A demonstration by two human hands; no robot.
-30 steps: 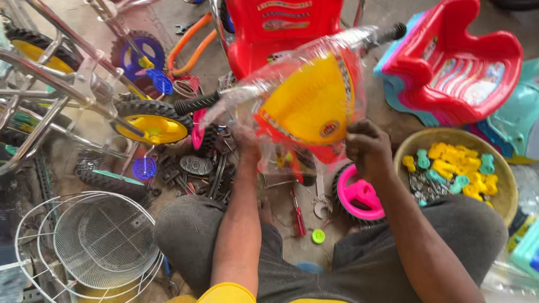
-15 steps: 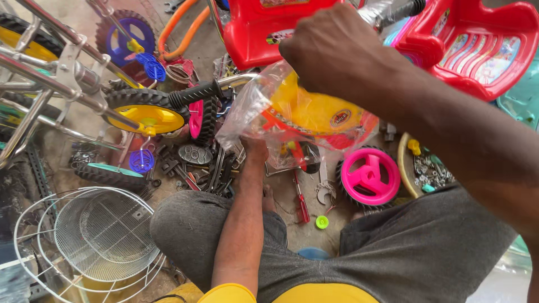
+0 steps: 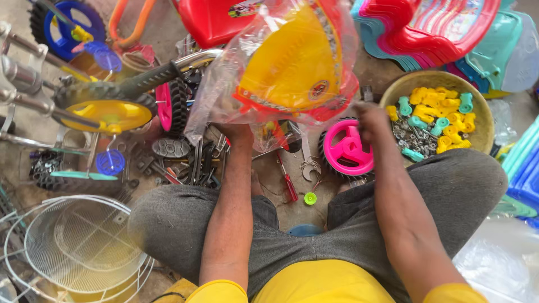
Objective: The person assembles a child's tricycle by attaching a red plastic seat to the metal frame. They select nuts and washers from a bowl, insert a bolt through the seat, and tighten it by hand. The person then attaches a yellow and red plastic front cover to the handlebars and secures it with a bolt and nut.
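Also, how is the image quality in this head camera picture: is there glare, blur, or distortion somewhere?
Head view: daylight is soft and even, with weak shadows. The clear plastic bag around the yellow part shows white glare along its wrinkles. The centre is sharp, including the pink wheel. The right hand looks slightly smeared. The wire baskets at the lower left edge look curved, perhaps from wide-lens distortion.

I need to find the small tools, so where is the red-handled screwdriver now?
In the head view the red-handled screwdriver lies on the floor between the person's knees, just left of the pink wheel and above a small green cap.
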